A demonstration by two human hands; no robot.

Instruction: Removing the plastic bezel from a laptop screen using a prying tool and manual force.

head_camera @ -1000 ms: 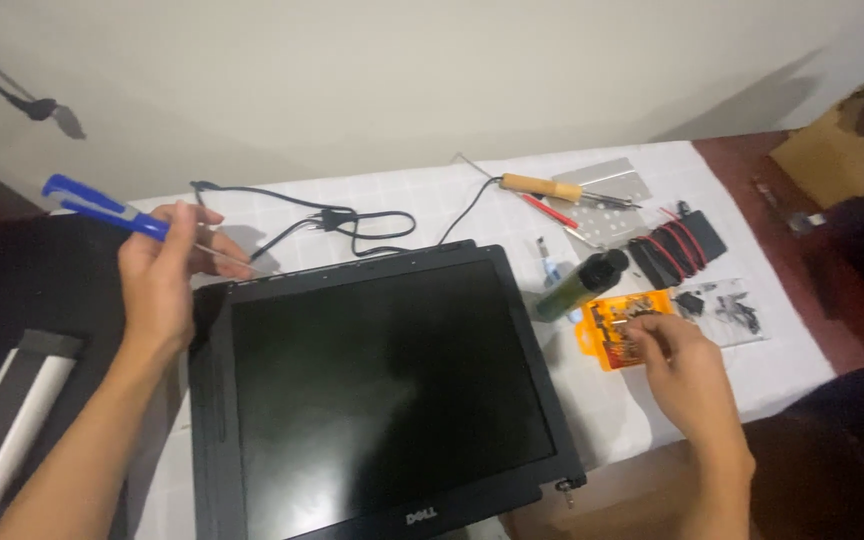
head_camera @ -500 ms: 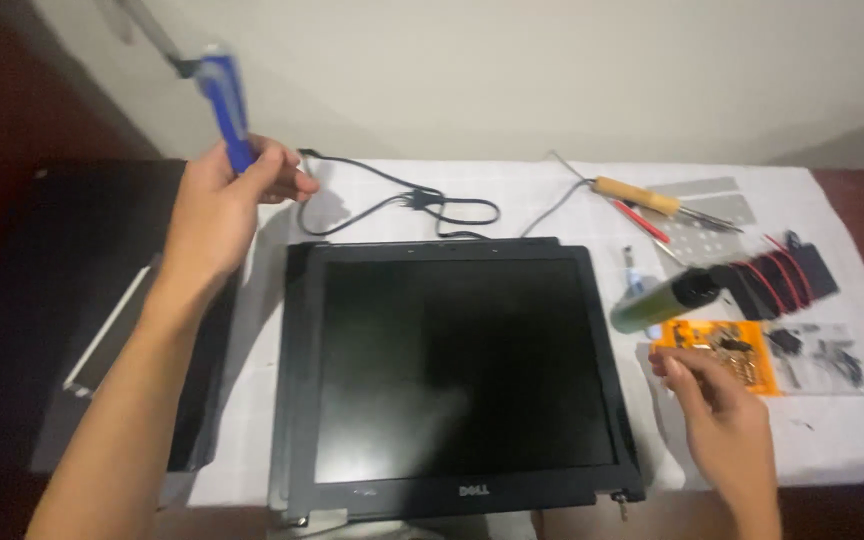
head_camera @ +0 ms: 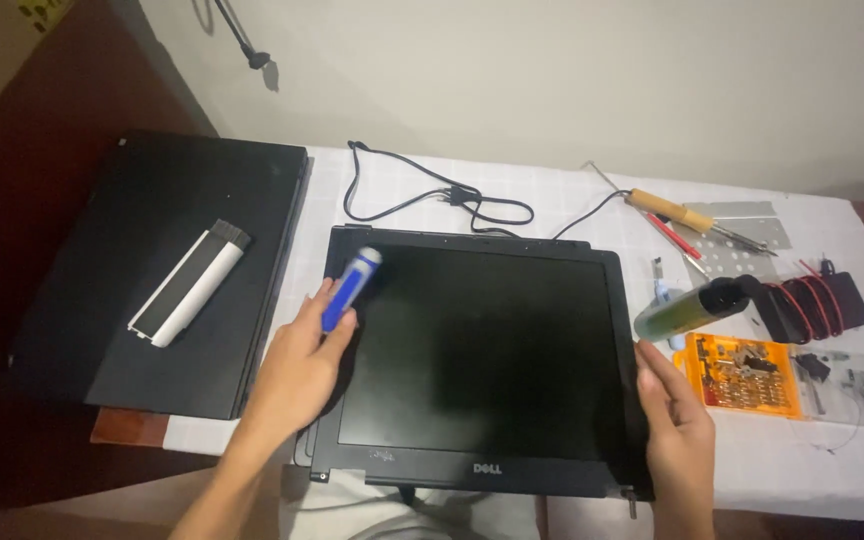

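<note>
A black laptop screen panel (head_camera: 482,350) lies flat on the white table, its dark display facing up. My left hand (head_camera: 297,365) rests at the panel's left edge and holds a blue and white screwdriver (head_camera: 350,287) whose tip points toward the upper left corner of the bezel. My right hand (head_camera: 674,410) lies against the panel's right edge with fingers spread flat, holding nothing.
A closed black laptop body (head_camera: 167,270) sits to the left with a white and black battery pack (head_camera: 190,282) on it. A black power cord (head_camera: 432,190), a soldering iron (head_camera: 672,212), a green cylinder (head_camera: 687,308), an orange bit case (head_camera: 742,375), red-black wires (head_camera: 817,300) and small screws lie right.
My left hand has come down from above the table with the screwdriver to the panel's left edge. My right hand moved from the orange case to the panel's right edge.
</note>
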